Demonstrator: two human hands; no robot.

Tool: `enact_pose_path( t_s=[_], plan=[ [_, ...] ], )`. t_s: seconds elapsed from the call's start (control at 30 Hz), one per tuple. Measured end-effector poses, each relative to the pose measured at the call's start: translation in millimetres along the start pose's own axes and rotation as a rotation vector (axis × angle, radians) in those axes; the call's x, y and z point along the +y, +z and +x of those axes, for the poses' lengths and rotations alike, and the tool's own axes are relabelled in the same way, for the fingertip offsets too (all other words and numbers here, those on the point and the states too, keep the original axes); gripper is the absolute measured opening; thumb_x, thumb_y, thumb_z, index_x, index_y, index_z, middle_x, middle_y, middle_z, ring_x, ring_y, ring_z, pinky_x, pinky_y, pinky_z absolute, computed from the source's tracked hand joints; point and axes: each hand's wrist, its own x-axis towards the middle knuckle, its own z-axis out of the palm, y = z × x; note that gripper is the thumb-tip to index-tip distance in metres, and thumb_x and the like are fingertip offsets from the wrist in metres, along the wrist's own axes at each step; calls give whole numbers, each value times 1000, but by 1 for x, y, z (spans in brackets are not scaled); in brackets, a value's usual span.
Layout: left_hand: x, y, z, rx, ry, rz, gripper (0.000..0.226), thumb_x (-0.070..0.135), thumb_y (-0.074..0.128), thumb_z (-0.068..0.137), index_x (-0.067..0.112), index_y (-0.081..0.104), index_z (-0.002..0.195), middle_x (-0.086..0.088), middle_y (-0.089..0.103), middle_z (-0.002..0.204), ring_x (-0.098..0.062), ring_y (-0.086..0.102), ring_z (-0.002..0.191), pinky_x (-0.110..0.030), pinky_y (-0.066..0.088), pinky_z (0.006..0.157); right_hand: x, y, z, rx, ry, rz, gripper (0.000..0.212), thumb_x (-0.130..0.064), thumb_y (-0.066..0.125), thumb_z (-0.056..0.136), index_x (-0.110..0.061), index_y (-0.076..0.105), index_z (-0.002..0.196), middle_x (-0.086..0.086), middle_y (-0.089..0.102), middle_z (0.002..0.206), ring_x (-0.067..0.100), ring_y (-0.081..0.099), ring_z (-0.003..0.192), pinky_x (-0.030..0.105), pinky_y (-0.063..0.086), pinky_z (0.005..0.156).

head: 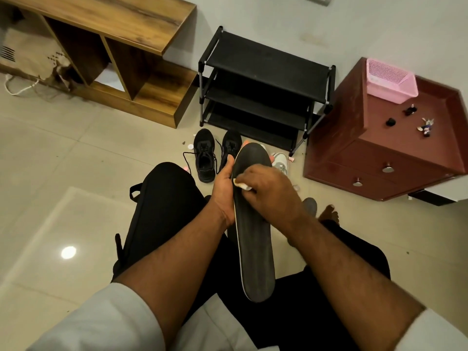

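Note:
A long dark grey insole (255, 249) with a pale edge is held lengthwise over my lap. My left hand (224, 188) grips its left edge, thumb on top and fingertips showing past the toe end. My right hand (268, 191) pinches a small white wipe (241, 185) and presses it on the insole's upper half. A pair of black lace-up shoes (205, 155) stands on the floor just beyond, laces loose. A white and grey shoe (280, 163) shows behind the insole's toe.
A black three-tier shoe rack (266, 69) stands against the wall. To its right is a maroon drawer cabinet (385, 153) with a pink basket (390, 79) and small trinkets on top. A wooden shelf unit (126, 46) is at left. Another dark insole (310, 205) and a bare foot lie near my right knee.

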Motion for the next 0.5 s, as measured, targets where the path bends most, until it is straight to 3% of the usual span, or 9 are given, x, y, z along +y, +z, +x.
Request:
enact_pose_path(
  t_s=[0.1,0.27,0.43,0.5],
  plan=[
    [-3,2,0,-33,-32,-17,59,60,45,93,11,79,96,-16,72,102,-29,70,93,-41,53,88,9,-11,16,52,25,-40,14,-8,60,83,-9,73,90,9,67,86,23,63,81,43,53,75],
    [-6,9,-7,-109,-68,-23,63,59,39,95,11,80,88,-18,73,96,-33,73,80,-48,59,73,20,-27,48,55,125,-151,19,-14,53,93,-11,71,97,7,64,99,19,59,92,28,47,83],
    [2,2,-5,4,-28,-14,56,59,49,92,11,74,106,-16,71,101,-30,70,91,-41,55,84,8,-15,33,7,22,-107,16,-11,59,89,-6,73,95,12,67,92,25,63,85,37,53,78],
    [4,1,-2,12,-23,-8,58,58,48,92,8,79,91,-15,73,92,-27,71,85,-39,53,85,4,-9,21,16,-36,-69,13,-7,63,83,-5,74,90,12,68,84,25,64,76,40,55,72]
  ],
)
